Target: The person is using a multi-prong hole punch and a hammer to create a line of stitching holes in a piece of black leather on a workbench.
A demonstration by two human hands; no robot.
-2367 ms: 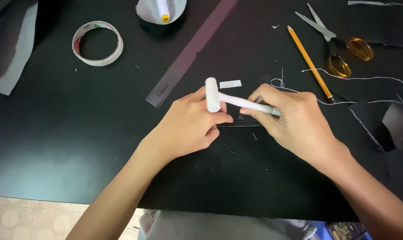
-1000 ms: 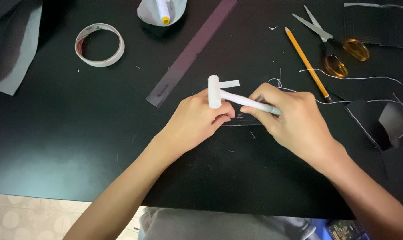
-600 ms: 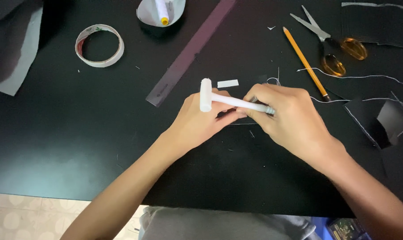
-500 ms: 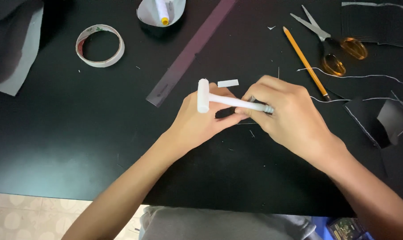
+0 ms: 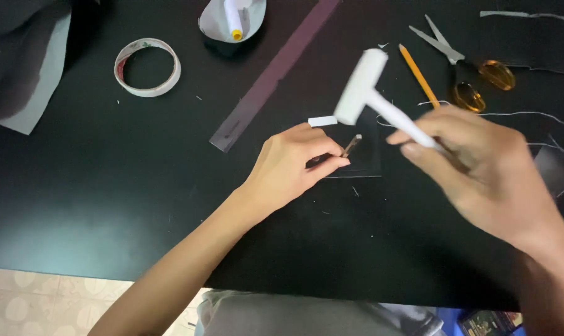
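Left hand (image 5: 291, 163) pinches a thin metal punch (image 5: 350, 145), I think, blurry, tip down on a black sheet (image 5: 364, 163). Right hand (image 5: 481, 165) grips a white mallet (image 5: 372, 93), raised over it, not touching. My read: mid-job. Ruler (image 5: 276, 71), tape (image 5: 147, 66), scissors (image 5: 462, 59) lie farther out.

The small white plastic mallet (image 5: 364, 88) at upper centre looks smooth and matt. The black bench (image 5: 108, 186) has a dull sheen. The scissors (image 5: 462, 59), upper right, show grey metal blades and glossy amber plastic handles.
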